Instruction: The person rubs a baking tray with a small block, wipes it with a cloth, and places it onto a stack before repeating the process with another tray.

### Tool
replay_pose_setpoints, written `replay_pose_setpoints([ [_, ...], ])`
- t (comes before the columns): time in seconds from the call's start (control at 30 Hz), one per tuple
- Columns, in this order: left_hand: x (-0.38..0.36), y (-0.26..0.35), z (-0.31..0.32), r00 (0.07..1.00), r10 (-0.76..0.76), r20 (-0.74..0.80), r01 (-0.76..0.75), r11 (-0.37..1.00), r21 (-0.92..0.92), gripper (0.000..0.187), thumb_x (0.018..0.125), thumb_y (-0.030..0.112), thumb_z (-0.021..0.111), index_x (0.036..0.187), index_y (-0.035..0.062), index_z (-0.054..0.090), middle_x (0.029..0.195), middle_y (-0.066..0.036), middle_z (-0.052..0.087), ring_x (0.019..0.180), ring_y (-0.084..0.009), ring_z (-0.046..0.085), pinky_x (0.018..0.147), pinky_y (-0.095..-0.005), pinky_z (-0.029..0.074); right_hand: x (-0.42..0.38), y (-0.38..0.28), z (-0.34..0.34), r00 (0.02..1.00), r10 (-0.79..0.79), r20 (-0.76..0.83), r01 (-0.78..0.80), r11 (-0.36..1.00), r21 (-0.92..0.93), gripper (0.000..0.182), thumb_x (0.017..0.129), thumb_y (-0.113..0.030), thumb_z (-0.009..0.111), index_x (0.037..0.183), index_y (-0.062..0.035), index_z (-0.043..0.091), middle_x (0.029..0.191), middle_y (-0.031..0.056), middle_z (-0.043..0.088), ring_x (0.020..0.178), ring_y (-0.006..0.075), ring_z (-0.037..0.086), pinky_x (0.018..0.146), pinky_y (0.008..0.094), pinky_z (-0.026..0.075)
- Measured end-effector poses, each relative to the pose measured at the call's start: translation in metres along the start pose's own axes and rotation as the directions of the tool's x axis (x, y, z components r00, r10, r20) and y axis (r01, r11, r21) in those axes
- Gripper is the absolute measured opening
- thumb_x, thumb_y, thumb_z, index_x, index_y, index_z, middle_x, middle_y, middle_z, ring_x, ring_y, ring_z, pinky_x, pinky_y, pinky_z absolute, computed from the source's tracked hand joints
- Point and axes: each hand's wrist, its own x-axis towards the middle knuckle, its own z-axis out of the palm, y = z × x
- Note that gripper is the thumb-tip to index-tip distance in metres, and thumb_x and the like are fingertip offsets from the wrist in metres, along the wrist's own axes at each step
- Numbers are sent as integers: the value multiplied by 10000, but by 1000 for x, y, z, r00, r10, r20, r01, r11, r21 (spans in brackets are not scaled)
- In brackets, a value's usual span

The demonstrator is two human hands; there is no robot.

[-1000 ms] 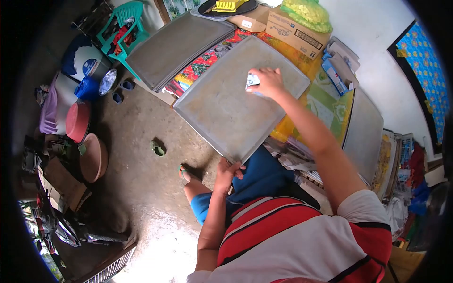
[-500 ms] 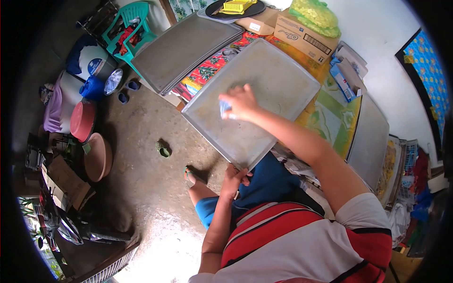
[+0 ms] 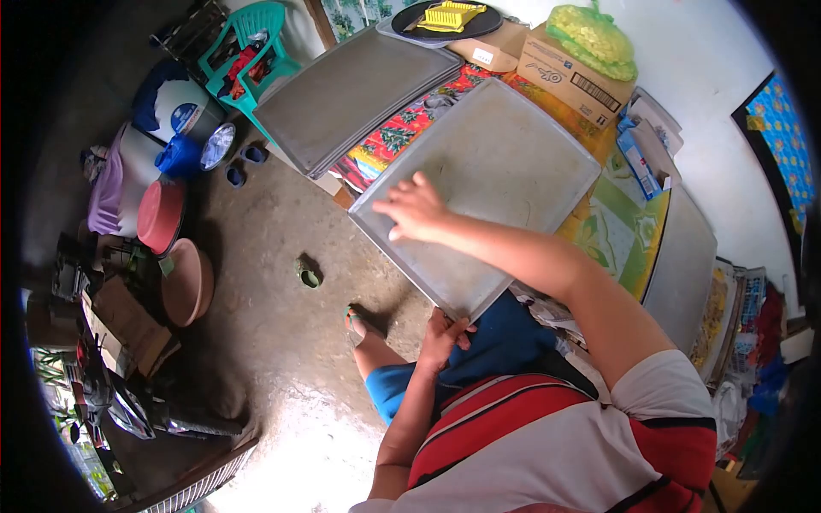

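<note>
A large grey metal baking tray point(image 3: 513, 171) slants across my front, its far part over the table and its near corner by my lap. My left hand point(image 3: 445, 336) is closed around that near corner, with the thumb on top. My right hand point(image 3: 415, 209) is pressed to the tray surface near its left rim, fingers bent and somewhat spread. The small light-blue cloth seen under this hand a moment earlier is hidden now beneath the palm and fingers.
Stacked dark trays point(image 3: 359, 94) lie on the table at the left. Behind are a cardboard box point(image 3: 569, 81) and a yellow-green bag point(image 3: 590, 43). A green chair point(image 3: 248, 60), basins point(image 3: 188, 282) and a lone clog point(image 3: 310, 272) stand on the floor to the left.
My right hand has slid across the tray toward its left rim, and the light-blue cloth has gone out of sight under it. My left hand keeps its grip; the whole view has shifted slightly.
</note>
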Motion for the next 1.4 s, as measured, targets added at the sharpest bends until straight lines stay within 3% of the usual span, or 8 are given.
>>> replay_pose_setpoints([
  [0.13,-3,5,2,1000,0,-8,1,1000,21,330,898,51,609,1135,-78,419,822,-183,671,542,-178,609,504,-267,509,21,43,2,925,380,23,-381,921,80,664,638,-476,783,1243,-285,586,1076,30,656,1090,216,573,979,478,311],
  [0.37,-1,-4,0,1000,8,-13,-7,999,52,336,898,71,620,1131,-73,425,830,-189,670,547,-180,607,505,-275,501,-42,48,-6,919,383,95,-395,896,202,584,617,-490,799,1136,-283,630,1026,15,682,1065,206,591,968,460,322],
  [0.57,-3,-2,-2,1000,-11,14,11,1000,23,376,909,63,601,1195,-74,399,835,-181,664,551,-179,608,512,-271,512,-98,251,-72,341,927,-154,-937,323,-131,611,683,-579,751,1166,-239,595,1124,58,664,1084,266,602,916,494,373],
  [0.77,1,-3,-1,1000,5,28,-6,999,49,381,920,69,592,1210,-64,383,856,-189,661,566,-177,612,525,-276,523,-103,197,-47,731,681,-44,-675,714,-186,615,684,-601,747,1169,-258,587,1104,62,663,1100,266,595,956,489,363],
  [0.93,-5,3,5,1000,9,7,-9,999,53,337,927,59,583,1167,-71,385,845,-186,660,560,-160,603,525,-255,511,-97,235,-69,456,884,-101,-885,440,-151,648,677,-602,753,1204,-261,590,1079,54,663,1087,245,595,913,445,364],
  [1.07,-3,4,5,1000,-5,-3,5,997,74,314,928,68,584,1142,-77,405,840,-192,668,568,-160,608,534,-255,514,-89,183,-42,803,594,-46,-592,786,-180,635,686,-602,745,1201,-264,594,1069,31,661,1044,224,600,904,446,351],
  [1.3,-5,3,7,1000,-13,-18,14,997,70,339,923,99,605,1133,-82,410,833,-185,675,564,-165,612,535,-256,513,-49,241,-52,316,948,18,-949,317,-7,616,688,-622,729,1165,-258,589,1085,26,669,1103,206,593,894,453,355],
  [1.4,0,-6,1,999,-34,-5,35,997,70,337,925,102,605,1132,-81,412,834,-180,675,559,-163,610,530,-257,513,-20,175,-25,732,679,-54,-681,727,-94,671,658,-591,758,1205,-247,579,1123,68,659,1099,251,601,935,506,346],
])
